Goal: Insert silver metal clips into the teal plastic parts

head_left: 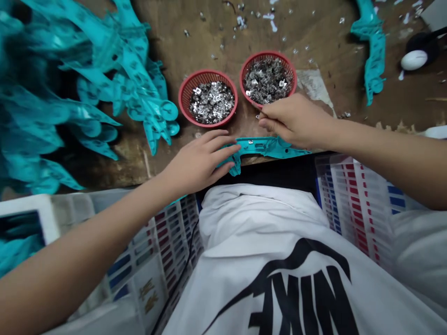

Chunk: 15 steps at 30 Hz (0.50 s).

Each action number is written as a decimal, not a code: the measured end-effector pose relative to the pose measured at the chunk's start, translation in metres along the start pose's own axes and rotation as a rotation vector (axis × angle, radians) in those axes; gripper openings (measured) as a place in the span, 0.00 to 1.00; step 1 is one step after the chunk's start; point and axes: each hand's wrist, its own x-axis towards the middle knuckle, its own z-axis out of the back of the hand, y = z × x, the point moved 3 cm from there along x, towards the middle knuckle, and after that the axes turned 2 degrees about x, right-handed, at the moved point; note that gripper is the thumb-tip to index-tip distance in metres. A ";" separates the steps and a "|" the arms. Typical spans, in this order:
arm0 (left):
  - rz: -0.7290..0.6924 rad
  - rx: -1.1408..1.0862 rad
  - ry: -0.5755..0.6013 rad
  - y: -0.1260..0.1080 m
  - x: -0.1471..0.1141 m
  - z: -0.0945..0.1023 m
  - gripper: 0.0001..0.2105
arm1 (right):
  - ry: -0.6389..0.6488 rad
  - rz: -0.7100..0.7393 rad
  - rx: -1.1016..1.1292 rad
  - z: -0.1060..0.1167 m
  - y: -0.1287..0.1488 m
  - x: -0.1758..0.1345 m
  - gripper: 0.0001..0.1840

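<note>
A teal plastic part [260,146] lies along the front edge of the table, with a small metal clip [250,142] seated on it. My left hand [206,160] holds this part by its left end, fingers laid over it and slightly apart; the thumb is hidden. Above the part's right end, my right hand [296,121] is closed in a pinch on a tiny metal piece, apparently another clip. It is just in front of the right red basket [294,83], which is full of metal clips. The left red basket [183,100] holds shinier clips.
A large heap of teal parts [132,60] covers the table's left side. One more teal part [375,56] lies at right, near a white and black object [414,59]. Loose clips are scattered behind the baskets. Plastic crates [352,200] flank my lap.
</note>
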 end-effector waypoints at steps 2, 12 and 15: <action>0.042 0.078 -0.059 -0.009 0.010 0.004 0.28 | 0.017 0.008 -0.056 0.001 0.005 0.001 0.24; 0.250 0.187 -0.175 -0.042 0.051 -0.026 0.18 | 0.129 -0.119 -0.334 0.017 0.028 0.005 0.22; 0.260 0.207 -0.178 -0.039 0.051 -0.027 0.17 | 0.041 -0.168 -0.324 0.032 0.025 0.007 0.21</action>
